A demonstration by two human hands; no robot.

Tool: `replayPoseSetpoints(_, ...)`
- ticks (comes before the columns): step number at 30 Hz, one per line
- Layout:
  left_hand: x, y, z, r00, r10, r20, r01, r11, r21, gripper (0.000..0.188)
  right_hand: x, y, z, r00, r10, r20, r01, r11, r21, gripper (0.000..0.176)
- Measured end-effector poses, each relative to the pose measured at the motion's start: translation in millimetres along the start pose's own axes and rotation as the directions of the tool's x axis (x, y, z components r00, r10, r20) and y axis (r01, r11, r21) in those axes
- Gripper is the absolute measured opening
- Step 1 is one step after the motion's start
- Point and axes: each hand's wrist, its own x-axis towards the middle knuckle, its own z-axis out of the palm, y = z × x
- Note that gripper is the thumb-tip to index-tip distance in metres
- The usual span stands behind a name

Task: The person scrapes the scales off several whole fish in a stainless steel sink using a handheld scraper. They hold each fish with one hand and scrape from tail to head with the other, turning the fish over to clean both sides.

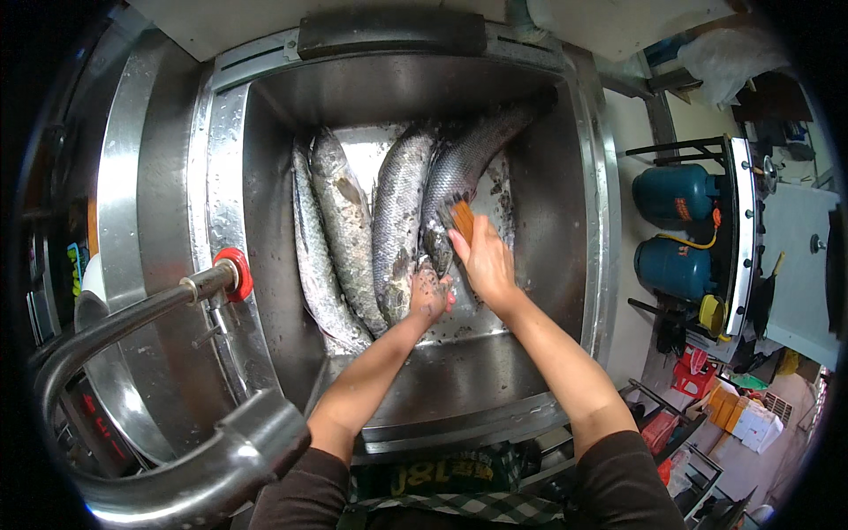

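Several large scaly whole fish lie side by side in a deep stainless steel sink (550, 218). My left hand (430, 293) is closed at the head end of the rightmost fish (474, 149), whose tail reaches toward the far right corner. In my right hand (489, 262) is a brush with an orange-brown handle (464, 218). Its dark bristles touch this fish just behind the head. A second fish (401, 199) lies directly left of it. Two more, a mottled fish (341, 225) and a slimmer fish (318, 265), rest along the left wall. Loose scales dot the sink floor.
A curved metal faucet (119, 318) with a red ring (233, 275) stands at the left, its spout near my left forearm. A dark bar (391, 34) crosses the far rim. Blue gas cylinders (672, 192) and a stove (741, 232) are at the right.
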Motion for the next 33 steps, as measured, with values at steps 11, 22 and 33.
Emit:
replayPoseSetpoints(11,-6.4,10.4,-0.1,0.999,0.025,0.032,-0.024,0.999,-0.035,0.017,2.5,-15.3,-12.7,0.993,-0.114,-0.006,0.113,0.987,-0.117,0.033)
replayPoseSetpoints(22,1.5,-26.3,-3.1,0.961,0.169,0.219,-0.202,0.97,0.137,0.03,6.2,-24.9,-5.7,0.992,-0.047,0.119,0.078,0.958,-0.277,0.037)
replayPoseSetpoints(33,2.6,-43.9,3.9,0.883,0.469,0.011,-0.366,0.674,0.642,0.075,29.1,24.8,0.5,0.954,0.285,-0.091,-0.255,0.934,0.249,0.042)
